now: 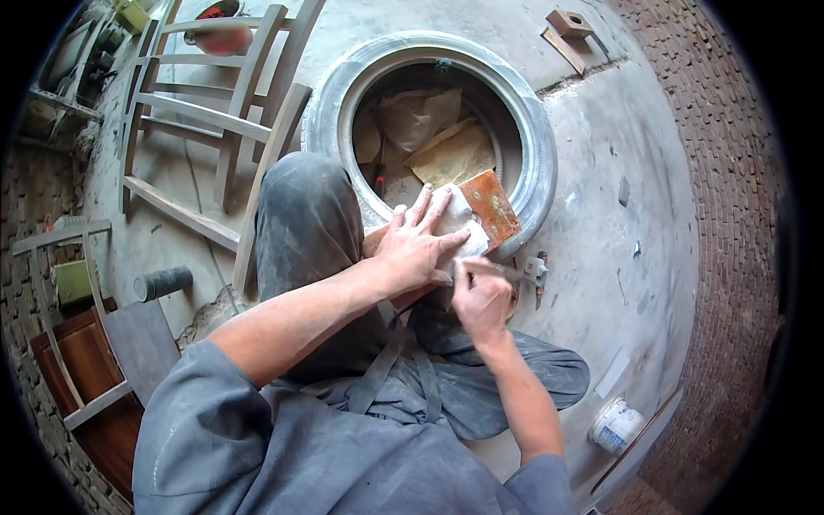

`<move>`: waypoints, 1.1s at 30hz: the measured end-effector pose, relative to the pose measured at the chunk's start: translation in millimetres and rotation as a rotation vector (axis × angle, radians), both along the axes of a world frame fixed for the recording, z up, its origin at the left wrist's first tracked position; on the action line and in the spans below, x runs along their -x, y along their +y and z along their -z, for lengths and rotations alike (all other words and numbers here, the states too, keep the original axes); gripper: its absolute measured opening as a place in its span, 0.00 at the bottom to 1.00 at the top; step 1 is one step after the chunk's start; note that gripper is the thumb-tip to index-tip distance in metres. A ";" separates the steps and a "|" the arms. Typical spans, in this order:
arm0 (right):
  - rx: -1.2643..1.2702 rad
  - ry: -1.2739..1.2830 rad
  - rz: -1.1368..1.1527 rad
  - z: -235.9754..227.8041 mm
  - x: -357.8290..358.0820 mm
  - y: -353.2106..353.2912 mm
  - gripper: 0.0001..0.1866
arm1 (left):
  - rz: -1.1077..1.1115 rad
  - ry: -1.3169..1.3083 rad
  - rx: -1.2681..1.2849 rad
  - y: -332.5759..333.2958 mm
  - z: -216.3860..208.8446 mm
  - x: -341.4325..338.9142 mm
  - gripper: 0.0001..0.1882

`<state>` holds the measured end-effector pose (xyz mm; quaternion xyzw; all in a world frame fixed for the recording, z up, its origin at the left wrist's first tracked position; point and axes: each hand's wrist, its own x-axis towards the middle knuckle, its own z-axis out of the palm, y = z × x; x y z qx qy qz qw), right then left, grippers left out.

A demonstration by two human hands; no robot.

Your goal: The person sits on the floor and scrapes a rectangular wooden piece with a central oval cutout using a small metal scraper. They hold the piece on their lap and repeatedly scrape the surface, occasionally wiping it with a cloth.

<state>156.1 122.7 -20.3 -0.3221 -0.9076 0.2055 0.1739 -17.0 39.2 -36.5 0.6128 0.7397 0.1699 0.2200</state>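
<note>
My left hand [415, 251] lies with fingers spread on a whitish, dusty piece [461, 225] that I cannot name for certain. Beneath and beyond it sticks out a worn reddish-brown board [492, 209], its far end over the near rim of a large tyre [541, 154]. My right hand [482, 299] is closed in a fist close beside the white piece. A light-brown stick-like tool [506, 272] comes out of that fist; motion blurs it and hides its kind. Pale sheets [455, 156] and a small red-handled tool [379, 184] lie inside the tyre.
Unpainted wooden chair frames [206, 124] stand at the far left. Another frame [101, 403] leans near a dark brown panel. A dark cylinder [163, 283] lies between them. On the floor at right are a small tool [538, 279], a white tub [618, 427] and a wooden block [570, 23].
</note>
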 end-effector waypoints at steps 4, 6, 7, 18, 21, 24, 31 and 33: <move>0.000 0.072 0.001 3.2 2.5 4.1 0.07 | 0.009 0.001 -0.020 -2.3 0.7 0.2 0.46; 0.019 0.131 -0.047 3.9 3.7 -12.1 0.09 | 0.001 -0.004 -0.040 -2.2 4.7 -0.2 0.47; -0.003 0.083 -0.012 2.6 4.2 -4.8 0.08 | -0.003 -0.008 -0.050 -2.6 6.2 -0.6 0.47; -0.037 -0.088 0.078 -0.7 4.1 15.9 0.10 | -0.012 -0.015 -0.029 -1.6 5.9 0.6 0.47; 0.060 0.051 -0.004 4.6 0.3 -12.0 0.08 | 0.001 0.031 -0.032 -0.6 9.3 -1.0 0.49; 0.037 -0.002 0.080 3.5 3.5 8.2 0.07 | 0.011 0.026 -0.011 2.8 6.0 2.2 0.48; 0.115 0.055 0.117 -6.4 7.4 17.0 0.08 | 0.046 -0.086 0.094 -4.9 1.7 11.8 0.47; 0.133 0.036 0.108 -14.7 7.5 13.3 0.08 | -0.002 -0.090 0.071 -4.9 0.8 7.6 0.45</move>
